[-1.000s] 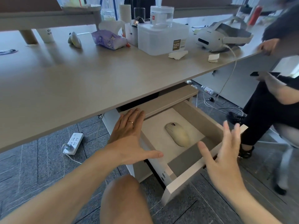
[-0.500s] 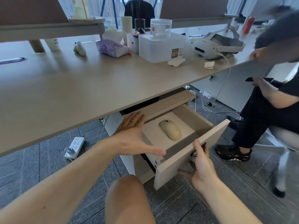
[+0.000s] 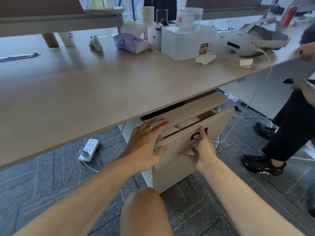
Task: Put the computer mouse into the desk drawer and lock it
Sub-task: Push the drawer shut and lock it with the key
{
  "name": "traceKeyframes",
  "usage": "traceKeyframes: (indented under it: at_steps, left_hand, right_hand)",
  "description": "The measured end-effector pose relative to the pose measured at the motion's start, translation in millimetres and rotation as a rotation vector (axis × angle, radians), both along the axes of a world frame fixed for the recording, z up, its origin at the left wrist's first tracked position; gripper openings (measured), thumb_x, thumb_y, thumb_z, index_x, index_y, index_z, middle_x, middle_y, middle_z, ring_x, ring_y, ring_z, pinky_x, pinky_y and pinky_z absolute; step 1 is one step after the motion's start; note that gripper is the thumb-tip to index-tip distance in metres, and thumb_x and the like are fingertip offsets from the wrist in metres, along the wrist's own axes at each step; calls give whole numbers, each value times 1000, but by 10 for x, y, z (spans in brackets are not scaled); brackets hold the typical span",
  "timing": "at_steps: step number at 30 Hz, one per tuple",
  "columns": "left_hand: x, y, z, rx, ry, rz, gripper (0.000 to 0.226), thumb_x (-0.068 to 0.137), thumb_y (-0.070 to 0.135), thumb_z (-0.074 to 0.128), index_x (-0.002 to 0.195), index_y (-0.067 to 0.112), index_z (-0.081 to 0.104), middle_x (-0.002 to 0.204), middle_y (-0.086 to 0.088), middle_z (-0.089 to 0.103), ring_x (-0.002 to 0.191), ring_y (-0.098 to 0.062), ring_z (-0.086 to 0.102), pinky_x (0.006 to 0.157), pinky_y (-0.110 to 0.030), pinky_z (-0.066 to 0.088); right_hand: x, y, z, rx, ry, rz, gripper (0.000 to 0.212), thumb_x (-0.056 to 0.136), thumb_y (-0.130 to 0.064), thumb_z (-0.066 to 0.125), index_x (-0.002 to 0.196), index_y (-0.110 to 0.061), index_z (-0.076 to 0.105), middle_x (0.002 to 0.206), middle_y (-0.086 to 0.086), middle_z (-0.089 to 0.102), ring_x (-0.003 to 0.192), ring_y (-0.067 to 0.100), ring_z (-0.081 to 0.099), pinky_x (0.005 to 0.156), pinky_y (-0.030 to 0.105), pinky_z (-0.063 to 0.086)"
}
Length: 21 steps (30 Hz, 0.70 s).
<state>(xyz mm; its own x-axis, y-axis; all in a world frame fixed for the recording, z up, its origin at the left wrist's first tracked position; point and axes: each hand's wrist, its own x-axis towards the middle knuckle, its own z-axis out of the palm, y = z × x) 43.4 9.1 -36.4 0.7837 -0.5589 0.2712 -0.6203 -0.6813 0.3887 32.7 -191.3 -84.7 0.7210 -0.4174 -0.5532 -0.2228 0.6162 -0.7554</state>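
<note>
The drawer [image 3: 219,123] of the cabinet under the desk stands open by only a narrow gap. A sliver of the cream computer mouse [image 3: 186,124] shows through that gap. My left hand [image 3: 146,143] lies flat on the cabinet's top left corner, its thumb against the drawer front. My right hand [image 3: 201,147] presses on the drawer front with spread fingers, its fingertips beside the metal lock [image 3: 196,136]. Neither hand holds anything.
The desk top [image 3: 102,92] overhangs the cabinet and carries a plastic box [image 3: 189,41], a headset [image 3: 245,43] and a tissue pack [image 3: 131,43]. A power strip [image 3: 89,149] and cables lie on the carpet. A seated person [image 3: 293,120] is close on the right.
The drawer has slid from wide open to nearly shut. My right hand moved from gripping the front's lower edge to pressing flat near the lock. The left hand stayed on the cabinet.
</note>
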Motion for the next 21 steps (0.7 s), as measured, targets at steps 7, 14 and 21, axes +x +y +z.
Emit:
traceKeyframes:
  at_steps: [7,14,21]
  left_hand:
    - [153,44,-119,-142,-51,-12,56,90,3,55,142,24,57,148,7,55,136,-12,45,104,-33,34]
    - [175,38,-167,-194,-89,-33,58,87,-7,56,139,21,61,144,6,59,131,-10,47,100,-30,32]
    - [174,34,-214,-189,-127,-22,65,83,-12,58,139,21,60,143,5,59,131,-13,49,98,-33,35]
  right_hand:
    - [406,33,-140,30,-22,102,63,96,-41,56,150,-50,25,163,-3,22,145,37,25,62,58,59]
    - [475,25,-164,-3,-22,131,56,98,-42,49,147,-52,26,162,-6,19,145,40,22,71,71,54]
    - [486,26,-160,-27,-28,136,51,98,-42,49,144,-53,30,162,-5,21,145,42,24,71,71,54]
